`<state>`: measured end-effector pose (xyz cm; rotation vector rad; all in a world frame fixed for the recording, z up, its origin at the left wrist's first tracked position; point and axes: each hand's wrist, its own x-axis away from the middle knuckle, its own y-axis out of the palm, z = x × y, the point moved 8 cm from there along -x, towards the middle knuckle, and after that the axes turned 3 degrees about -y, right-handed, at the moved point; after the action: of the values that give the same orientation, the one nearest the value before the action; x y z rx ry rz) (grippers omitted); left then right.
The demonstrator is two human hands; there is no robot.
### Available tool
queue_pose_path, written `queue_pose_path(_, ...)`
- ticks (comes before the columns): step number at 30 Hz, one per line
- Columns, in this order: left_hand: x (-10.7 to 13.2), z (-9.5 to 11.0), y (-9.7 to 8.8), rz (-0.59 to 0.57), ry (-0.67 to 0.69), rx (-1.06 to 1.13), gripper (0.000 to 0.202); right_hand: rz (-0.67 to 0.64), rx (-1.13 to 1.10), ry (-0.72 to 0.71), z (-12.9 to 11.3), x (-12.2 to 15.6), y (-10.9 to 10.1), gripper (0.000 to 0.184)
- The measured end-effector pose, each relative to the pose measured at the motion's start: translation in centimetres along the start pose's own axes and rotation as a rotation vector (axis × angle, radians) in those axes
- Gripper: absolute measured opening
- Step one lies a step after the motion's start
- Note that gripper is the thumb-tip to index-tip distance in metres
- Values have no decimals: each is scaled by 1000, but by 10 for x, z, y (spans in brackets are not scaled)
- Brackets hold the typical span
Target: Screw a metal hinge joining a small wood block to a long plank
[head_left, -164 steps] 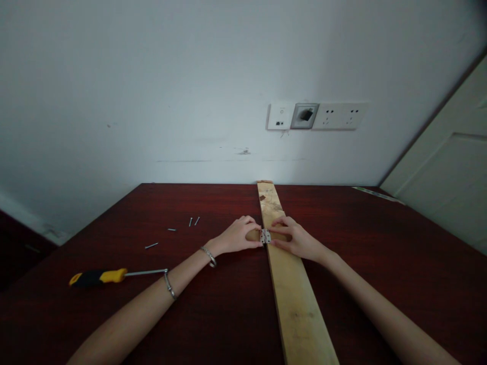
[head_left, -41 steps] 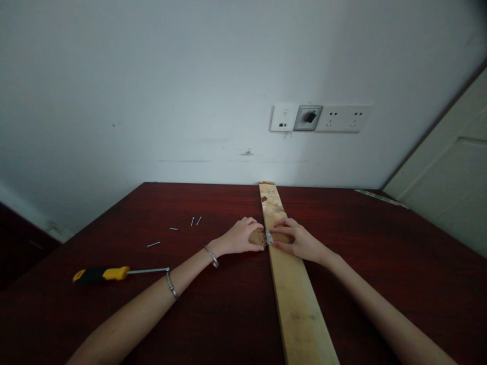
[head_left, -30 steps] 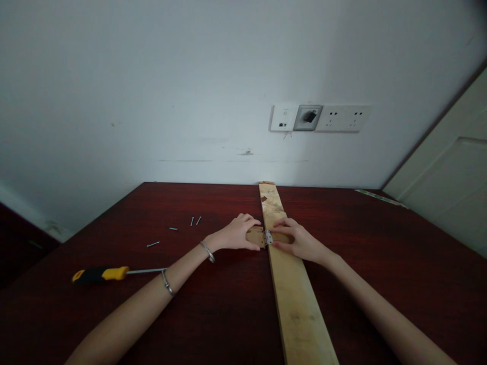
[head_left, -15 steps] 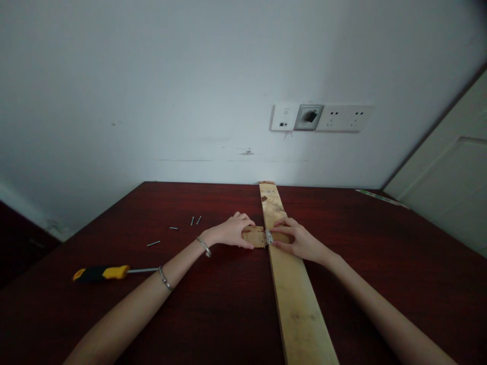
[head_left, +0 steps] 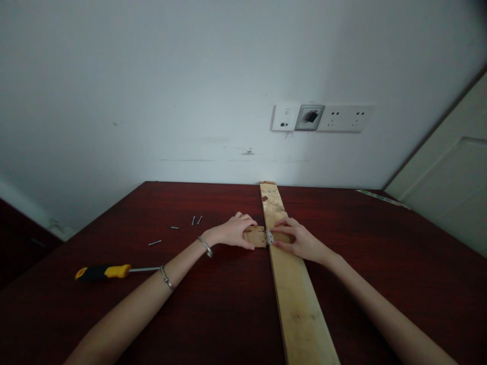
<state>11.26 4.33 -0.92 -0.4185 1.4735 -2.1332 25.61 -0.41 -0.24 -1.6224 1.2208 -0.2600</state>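
Note:
A long pale wooden plank (head_left: 300, 304) lies lengthwise on the dark red tabletop. Against its left edge is a small wooden block (head_left: 254, 236), gripped between the thumb and fingers of my left hand (head_left: 238, 230). A metal hinge (head_left: 270, 236) with screw holes sits where block and plank meet. My right hand (head_left: 299, 238) rests over the plank, its thumb and fingertips curled at the hinge's right side. Brownish wood shows between those fingers; I cannot tell whether it is a separate piece.
On the left lie a yellow-and-black screwdriver (head_left: 104, 272), its shaft end behind my left forearm, and several loose screws (head_left: 154, 243). The white wall with sockets (head_left: 340, 118) rises behind the tabletop (head_left: 213, 314). A thin printed strip (head_left: 382, 198) lies at the far right edge.
Both hands, the block and the hinge hold nearly the same places. The whole view has shifted very slightly.

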Motion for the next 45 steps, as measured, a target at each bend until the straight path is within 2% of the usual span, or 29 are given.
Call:
queue_pose_path(14, -1, 0, 3, -17, 8, -19, 62, -32, 4, 13, 3, 0, 3, 36)
queue_pose_path(32, 1, 4, 2, -22, -13, 5, 72, -24, 3, 6, 2, 0, 3, 36)
queue_pose_path(45, 1, 2, 4, -38, 11, 1, 71, -17, 3, 12, 2, 0, 3, 36)
